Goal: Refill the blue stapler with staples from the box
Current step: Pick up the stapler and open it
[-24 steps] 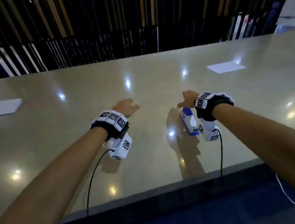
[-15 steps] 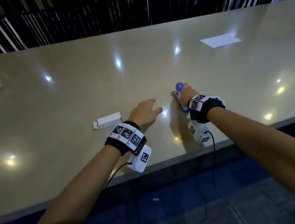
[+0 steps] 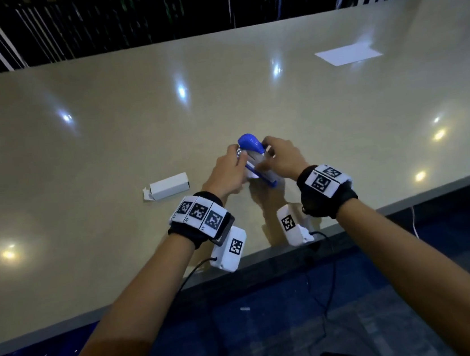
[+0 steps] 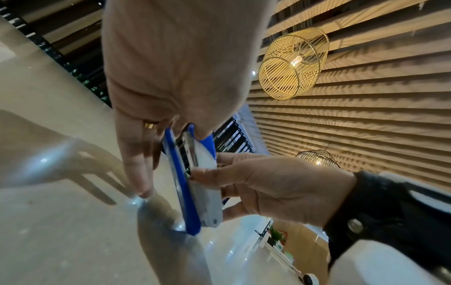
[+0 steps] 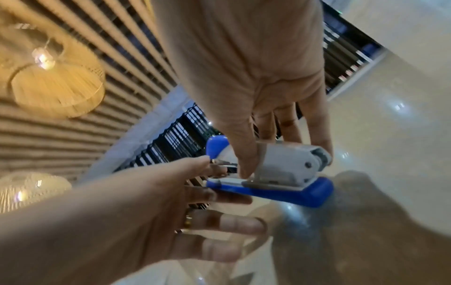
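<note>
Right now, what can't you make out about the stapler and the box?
- Blue-and-grey plastic stapler, staple channel: head view, hands cover it; wrist views, blurred and edge-on.
- Small white cardboard box, contents: head view, only its outside shows.
- Left hand, fingertips on the stapler: head view, hidden behind it.

Stapler (image 4: 192, 192) held between both hands: L hand (image 4: 171, 77) at far end, R hand (image 4: 275, 189) pinching grey top; blue base-end down near tabletop (image 4: 48, 135).

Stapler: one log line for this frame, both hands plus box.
stapler: held over table, top raised | left hand: grips front end | right hand: grips body near hinge | box: on table, untouched
</note>
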### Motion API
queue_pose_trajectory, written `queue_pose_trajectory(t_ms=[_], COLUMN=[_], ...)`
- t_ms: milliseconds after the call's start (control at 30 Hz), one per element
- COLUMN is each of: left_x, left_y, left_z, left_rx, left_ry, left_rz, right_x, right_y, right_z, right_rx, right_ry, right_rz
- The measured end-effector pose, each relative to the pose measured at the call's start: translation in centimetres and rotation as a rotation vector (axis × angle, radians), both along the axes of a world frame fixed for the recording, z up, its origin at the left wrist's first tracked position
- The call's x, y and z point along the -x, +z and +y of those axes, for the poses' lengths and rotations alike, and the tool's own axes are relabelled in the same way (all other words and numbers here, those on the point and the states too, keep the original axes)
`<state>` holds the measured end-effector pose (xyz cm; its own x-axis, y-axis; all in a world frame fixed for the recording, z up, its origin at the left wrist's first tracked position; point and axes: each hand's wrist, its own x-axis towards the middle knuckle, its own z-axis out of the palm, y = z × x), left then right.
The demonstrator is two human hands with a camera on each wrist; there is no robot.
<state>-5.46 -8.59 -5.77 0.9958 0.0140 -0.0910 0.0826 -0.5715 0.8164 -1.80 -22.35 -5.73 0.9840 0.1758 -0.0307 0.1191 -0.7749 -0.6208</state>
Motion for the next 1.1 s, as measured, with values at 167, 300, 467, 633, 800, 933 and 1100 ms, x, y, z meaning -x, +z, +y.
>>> queue_pose_trajectory(t_ms=[167,300,467,633,800,933,1100], left_x=[0.4,0.5,0.3,-0.2,-0.3,-1.0,-1.7], left_y=[0.9,1.0,1.1,1.7,1.8,1.6,1.5], left_z=[0.4,0.9,1.2,1.5,0.7,2.9,4.8], left_rx=[-0.060,-0.100,-0.130,-0.107,-0.081,0.167,0.394], left_ry=[0.029,0.067,0.059,0.140,0.147,0.363,0.444], left_rz=[-0.193,-0.194,-0.271,-0.323,-0.372,-0.297,-0.251], right_x=[0.6,0.8,0.5,0.4,0.5,0.6,-0.3], right_y=[-0.4,0.0,0.8,1.0,0.6,0.1,0.2], right_z=[1.1,1.9,3.2,3.7,3.6,1.7,-0.7], right_rx=[-0.448,-0.441,-0.431,-0.486,-0.596,-0.873,-0.968], right_ry=[0.075,0.121,0.174,0.183,0.172,0.066,0.007], right_rz=[0.019,-0.087,-0.234,-0.261,-0.262,-0.226,-0.097])
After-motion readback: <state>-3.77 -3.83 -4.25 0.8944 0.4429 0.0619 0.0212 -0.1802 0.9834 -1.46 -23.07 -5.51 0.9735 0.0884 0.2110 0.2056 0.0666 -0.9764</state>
